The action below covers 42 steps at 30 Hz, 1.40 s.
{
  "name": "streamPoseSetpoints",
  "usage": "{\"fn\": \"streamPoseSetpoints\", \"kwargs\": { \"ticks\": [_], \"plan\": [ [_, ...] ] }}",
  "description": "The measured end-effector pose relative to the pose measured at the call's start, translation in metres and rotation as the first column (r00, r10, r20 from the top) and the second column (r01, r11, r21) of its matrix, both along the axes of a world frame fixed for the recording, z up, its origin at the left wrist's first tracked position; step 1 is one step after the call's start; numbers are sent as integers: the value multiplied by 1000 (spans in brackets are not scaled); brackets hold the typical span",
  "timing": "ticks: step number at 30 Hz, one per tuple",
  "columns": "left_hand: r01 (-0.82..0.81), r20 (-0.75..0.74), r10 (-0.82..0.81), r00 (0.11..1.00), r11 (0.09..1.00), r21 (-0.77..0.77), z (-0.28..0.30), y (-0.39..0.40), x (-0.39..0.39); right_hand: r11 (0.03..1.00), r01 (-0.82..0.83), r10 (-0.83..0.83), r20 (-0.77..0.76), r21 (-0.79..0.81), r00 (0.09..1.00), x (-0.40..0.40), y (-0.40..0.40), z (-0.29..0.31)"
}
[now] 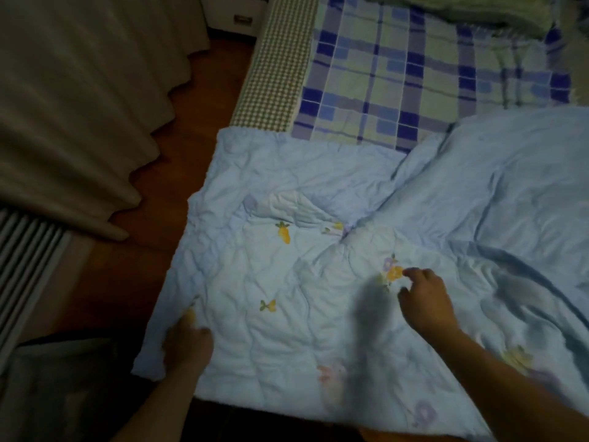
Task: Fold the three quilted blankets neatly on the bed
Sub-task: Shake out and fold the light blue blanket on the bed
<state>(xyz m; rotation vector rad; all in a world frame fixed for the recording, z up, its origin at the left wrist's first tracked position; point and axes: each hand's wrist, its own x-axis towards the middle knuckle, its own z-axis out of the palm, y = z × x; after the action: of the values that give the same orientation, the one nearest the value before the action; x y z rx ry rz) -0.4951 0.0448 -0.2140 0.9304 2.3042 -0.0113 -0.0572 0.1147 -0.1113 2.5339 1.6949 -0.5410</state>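
Observation:
A light blue quilted blanket (287,275) printed with small carrots and flowers lies spread and rumpled over the near part of the bed. Its right portion (516,193) is bunched into a raised fold. My left hand (188,342) grips the blanket's near left edge, fingers closed on the fabric. My right hand (424,301) hovers just over the blanket's middle with fingers curled and apart, holding nothing. At the far end of the bed a yellow-green folded blanket (462,14) is partly in view.
A blue and green plaid sheet (398,74) covers the far part of the bed, with a checked mattress edge (277,65) along its left. Left of the bed are a wooden floor (197,122), beige curtains (79,106) and a ribbed radiator (22,266).

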Motion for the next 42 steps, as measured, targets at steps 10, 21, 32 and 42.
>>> {"fn": "streamPoseSetpoints", "kwargs": {
  "ticks": [10,21,32,42],
  "plan": [
    [40,92,-50,994,994,104,-42,45,-48,951,-234,140,-396,-200,907,-161,235,-56],
    [-262,267,178,947,911,318,-21,146,-91,793,-341,501,-220,506,837,-310,426,12],
    [-167,81,152,985,962,217,-108,145,-95,845,-521,533,111,-117,839,-305,453,-158],
    [-127,31,123,992,963,238,-96,163,-95,736,-554,575,73,390,815,-331,514,-136]
  ]
}}
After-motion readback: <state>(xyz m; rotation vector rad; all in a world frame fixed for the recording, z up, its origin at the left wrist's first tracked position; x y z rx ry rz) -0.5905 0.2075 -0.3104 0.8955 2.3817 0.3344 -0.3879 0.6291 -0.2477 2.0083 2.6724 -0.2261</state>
